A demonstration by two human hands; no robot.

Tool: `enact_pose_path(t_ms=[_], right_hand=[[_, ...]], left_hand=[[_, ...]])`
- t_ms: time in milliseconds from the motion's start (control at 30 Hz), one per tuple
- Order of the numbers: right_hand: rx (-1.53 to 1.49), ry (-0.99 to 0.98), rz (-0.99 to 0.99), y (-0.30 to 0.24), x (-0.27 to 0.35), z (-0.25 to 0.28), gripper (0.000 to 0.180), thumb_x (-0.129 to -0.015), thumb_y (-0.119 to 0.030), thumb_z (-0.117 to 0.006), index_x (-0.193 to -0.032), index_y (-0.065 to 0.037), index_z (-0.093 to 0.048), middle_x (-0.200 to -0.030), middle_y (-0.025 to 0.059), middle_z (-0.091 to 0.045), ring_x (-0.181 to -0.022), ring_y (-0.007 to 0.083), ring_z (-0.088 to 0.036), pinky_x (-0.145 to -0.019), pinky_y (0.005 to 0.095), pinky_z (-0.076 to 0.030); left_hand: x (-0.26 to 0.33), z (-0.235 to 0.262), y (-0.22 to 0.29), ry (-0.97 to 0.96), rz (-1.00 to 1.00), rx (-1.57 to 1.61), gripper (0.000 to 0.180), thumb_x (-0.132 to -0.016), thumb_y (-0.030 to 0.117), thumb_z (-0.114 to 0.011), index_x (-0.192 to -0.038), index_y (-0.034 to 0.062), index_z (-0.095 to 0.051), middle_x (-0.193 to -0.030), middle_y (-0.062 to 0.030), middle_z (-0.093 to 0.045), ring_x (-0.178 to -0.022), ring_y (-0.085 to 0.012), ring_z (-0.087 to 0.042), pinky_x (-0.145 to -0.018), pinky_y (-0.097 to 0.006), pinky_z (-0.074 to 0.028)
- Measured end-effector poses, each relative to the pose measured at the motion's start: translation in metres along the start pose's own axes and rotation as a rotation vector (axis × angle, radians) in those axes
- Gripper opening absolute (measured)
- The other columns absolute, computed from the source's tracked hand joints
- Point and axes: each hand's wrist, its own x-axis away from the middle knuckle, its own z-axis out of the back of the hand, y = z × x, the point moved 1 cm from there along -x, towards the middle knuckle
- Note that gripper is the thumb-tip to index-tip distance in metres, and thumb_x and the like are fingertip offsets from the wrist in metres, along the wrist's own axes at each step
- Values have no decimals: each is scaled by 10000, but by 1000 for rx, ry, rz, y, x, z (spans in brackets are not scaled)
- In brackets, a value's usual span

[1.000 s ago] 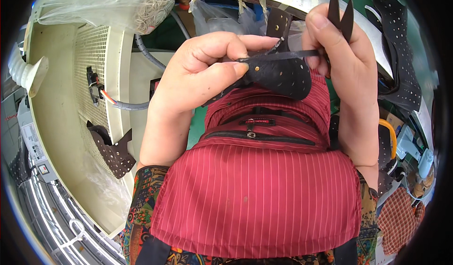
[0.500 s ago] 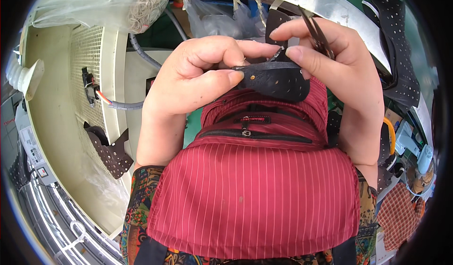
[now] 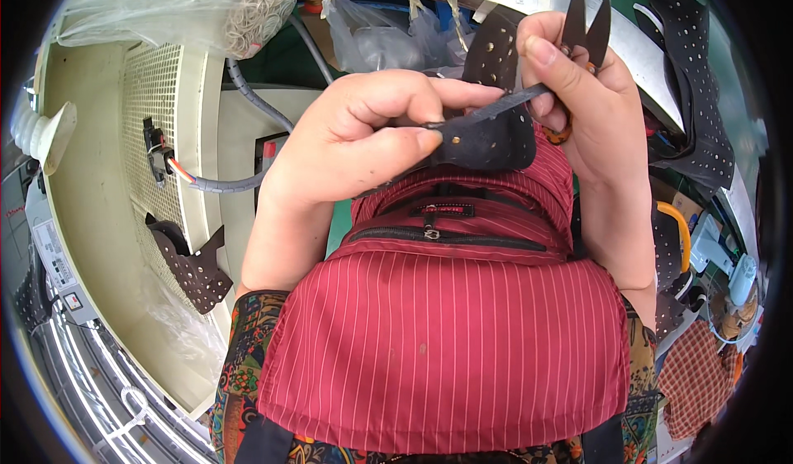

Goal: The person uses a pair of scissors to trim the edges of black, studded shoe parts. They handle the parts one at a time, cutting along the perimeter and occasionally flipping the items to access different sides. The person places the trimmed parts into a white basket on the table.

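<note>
I see a dark studded cutout [image 3: 202, 274] against the mesh panel [image 3: 149, 84] | left hand [image 3: 355, 138]: fingers pinched tight on a black studded piece [image 3: 491, 146], above the red apron [image 3: 446, 332] | black strip [image 3: 508, 103] stretched rightward | right hand [image 3: 596, 104]: fingers curled round scissors [image 3: 598, 36], blades parted, apparently gripping the strip's end too, partly hidden from me

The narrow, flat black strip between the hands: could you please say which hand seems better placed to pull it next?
Probably the right hand: it appears to grip the strip by its upper end and holds dark-bladed scissors, while the left hand pinches the black, metal-dotted piece.
</note>
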Motion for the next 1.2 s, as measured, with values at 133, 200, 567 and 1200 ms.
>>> enact_pose_path(t_ms=[133,200,567,1200], right_hand=[[87,31,9,-8,6,-4,191,-869,-149,-602,-1023,-40,-571,-672,-36,-525,-557,31,-476,-488,161,-333],[199,22,100,-8,8,-7,232,-871,-104,-589,-1082,-20,-544,-680,-29,-516,-573,37,-471,-512,161,-337],[342,14,269,-8,8,-6,257,-838,-40,-618,-1088,-9,-567,-718,-35,-530,-642,34,-497,-583,164,-375],[411,-76,146,-10,-5,-7,86,-805,-71,-678,-848,-15,-629,-681,-37,-570,-607,9,-477,-529,158,-343]], left_hand=[[1,3,-5,27,-66,126,62,-807,43,-515,-755,14,-529,-1016,-160,-620,-1012,-171,-569,-803,-265,-436],[1,2,-5,61,-59,116,63,-812,41,-512,-759,12,-530,-1017,-156,-620,-1011,-166,-567,-800,-264,-437],[0,0,-5,238,-108,112,91,-838,7,-507,-774,15,-572,-968,-86,-626,-793,-60,-541,-690,-218,-438],[-6,-3,-1,317,40,60,87,-812,48,-502,-800,12,-580,-1091,-137,-630,-892,-127,-603,-791,-253,-485]])
